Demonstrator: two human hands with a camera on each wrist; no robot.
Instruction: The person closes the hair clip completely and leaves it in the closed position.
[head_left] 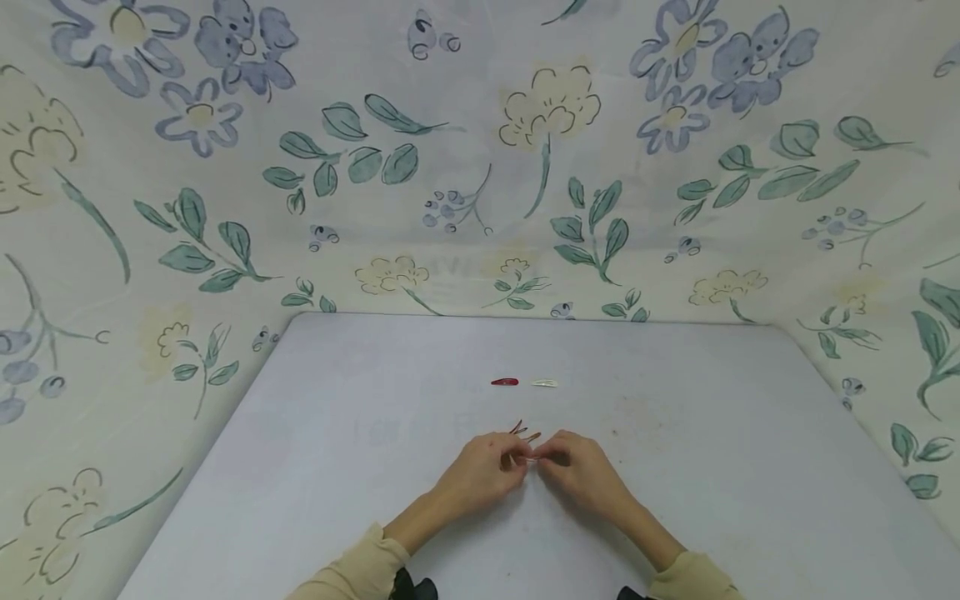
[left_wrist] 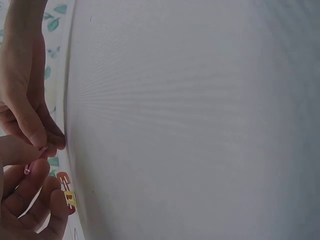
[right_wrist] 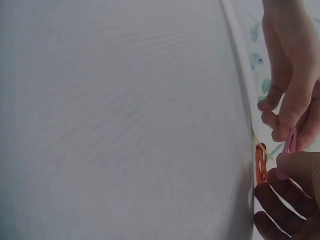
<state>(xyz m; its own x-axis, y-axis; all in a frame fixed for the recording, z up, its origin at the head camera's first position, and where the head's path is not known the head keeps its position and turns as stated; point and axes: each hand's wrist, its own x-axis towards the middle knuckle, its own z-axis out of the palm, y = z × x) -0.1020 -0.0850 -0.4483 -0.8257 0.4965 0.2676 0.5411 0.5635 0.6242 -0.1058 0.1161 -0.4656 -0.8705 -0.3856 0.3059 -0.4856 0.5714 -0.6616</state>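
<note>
Fingers of both hands pinch one small pink hair clip (right_wrist: 291, 142) between them, low over the table. My left hand (head_left: 483, 471) grips one end and my right hand (head_left: 581, 473) the other, fingertips almost meeting. From the left wrist, part of the pink hair clip (left_wrist: 27, 170) shows between thumb and finger. Just beyond the fingertips are orange hair clips (head_left: 533, 437), partly hidden by the hands in the head view. One orange hair clip (right_wrist: 261, 162) appears beside the right fingers in the right wrist view; a yellow piece (left_wrist: 70, 198) overlaps orange in the left.
Farther back on the white table (head_left: 360, 392) lie a red hair clip (head_left: 505, 382) and, to its right, a whitish hair clip (head_left: 544, 383). A flower-patterned cloth (head_left: 465, 242) rises behind the table's back edge and along both sides.
</note>
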